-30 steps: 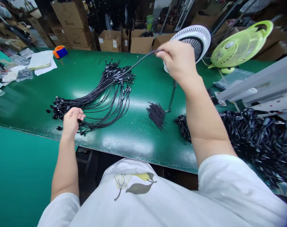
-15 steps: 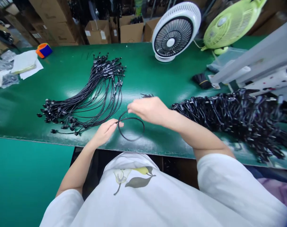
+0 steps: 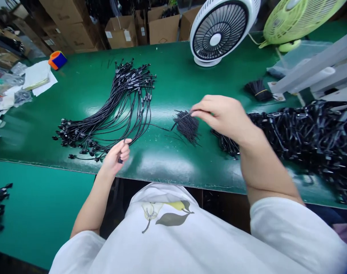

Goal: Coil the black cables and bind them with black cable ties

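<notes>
My left hand (image 3: 117, 155) is curled closed near the table's front edge, around a black cable whose dark connector end (image 3: 120, 161) pokes out below the fingers. My right hand (image 3: 223, 116) pinches a thin dark strand (image 3: 181, 119), which looks like part of a cable; a thin line runs from its lower end leftward to the cable bundle. Beneath the strand is a pile of short black ties (image 3: 188, 129). Left of them, a long bundle of black cables (image 3: 101, 110) with connectors curves across the green table (image 3: 167, 167).
At right lies a large heap of coiled black cables (image 3: 301, 144), with a banded black bundle (image 3: 258, 90) behind it. A white fan (image 3: 219, 34) and a green fan (image 3: 299, 23) stand at the back. Papers (image 3: 39, 78) and an orange-blue roll (image 3: 57, 60) are at left.
The loop of cable between my hands is gone. My right hand has moved right, uncovering the pile of ties; my left hand has moved slightly left and closed more. The camera view has shifted.
</notes>
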The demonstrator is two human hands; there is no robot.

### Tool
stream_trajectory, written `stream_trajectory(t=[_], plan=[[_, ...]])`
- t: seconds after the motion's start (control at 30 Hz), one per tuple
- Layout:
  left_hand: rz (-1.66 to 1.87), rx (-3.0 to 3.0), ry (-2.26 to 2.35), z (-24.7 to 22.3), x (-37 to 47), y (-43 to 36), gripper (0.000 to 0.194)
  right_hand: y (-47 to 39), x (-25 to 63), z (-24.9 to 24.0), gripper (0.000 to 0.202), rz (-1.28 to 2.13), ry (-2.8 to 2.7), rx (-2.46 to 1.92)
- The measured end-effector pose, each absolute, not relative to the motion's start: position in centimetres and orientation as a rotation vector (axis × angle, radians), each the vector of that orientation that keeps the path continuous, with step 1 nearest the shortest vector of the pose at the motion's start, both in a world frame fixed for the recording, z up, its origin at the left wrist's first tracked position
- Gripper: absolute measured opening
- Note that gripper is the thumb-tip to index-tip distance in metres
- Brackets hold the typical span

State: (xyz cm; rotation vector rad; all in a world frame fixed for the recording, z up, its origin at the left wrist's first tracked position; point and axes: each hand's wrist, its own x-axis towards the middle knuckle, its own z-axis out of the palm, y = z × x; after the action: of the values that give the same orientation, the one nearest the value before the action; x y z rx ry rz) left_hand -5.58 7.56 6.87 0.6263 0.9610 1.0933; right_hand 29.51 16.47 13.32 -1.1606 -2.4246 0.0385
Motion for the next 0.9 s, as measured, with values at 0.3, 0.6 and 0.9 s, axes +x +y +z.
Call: stream_trajectory(t=[0.3, 0.6, 0.9], plan=[[0.522, 1.755, 1.699, 11.2, -15.1, 6.8, 0.014, 16.6, 37.2, 8.7, 0.047, -0.269, -2.256, -1.484], [1.327, 1.169, 1.482, 7.2, -12.1, 9.7, 0.032, 10.4, 28.6, 5.9, 0.026, 0.172, -2.815, -1.538], [0.696, 1.592, 1.049, 7.9, -1.6, 6.0, 0.029, 11.1, 22.2, 11.8, 0.028, 0.646, -2.661, -1.026]])
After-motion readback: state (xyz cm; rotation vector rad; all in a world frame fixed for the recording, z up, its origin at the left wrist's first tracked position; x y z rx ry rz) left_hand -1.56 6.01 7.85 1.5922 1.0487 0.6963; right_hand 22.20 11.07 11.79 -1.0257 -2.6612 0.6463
